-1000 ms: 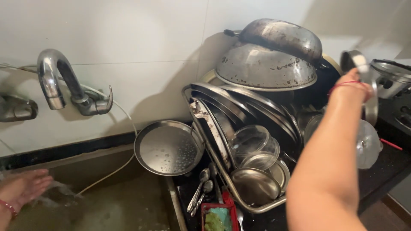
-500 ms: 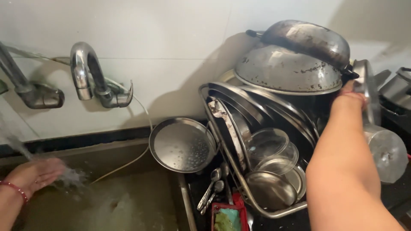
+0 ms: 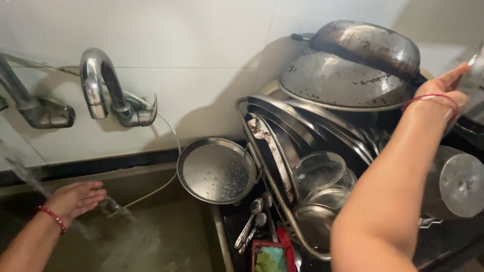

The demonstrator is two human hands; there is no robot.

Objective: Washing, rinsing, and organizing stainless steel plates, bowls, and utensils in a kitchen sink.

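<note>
Left hand, lower left, open-palmed under running water over the wet brown sink. Right hand, upper right, touches a blurred steel vessel; grip unclear. White tiled wall behind; crowded dish rack at centre.

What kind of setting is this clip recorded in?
Most likely a home kitchen's dishwashing corner: a stone sink under wall taps, with the left hand in running water, and a wire dish rack packed with steel plates and upturned pans.
</note>
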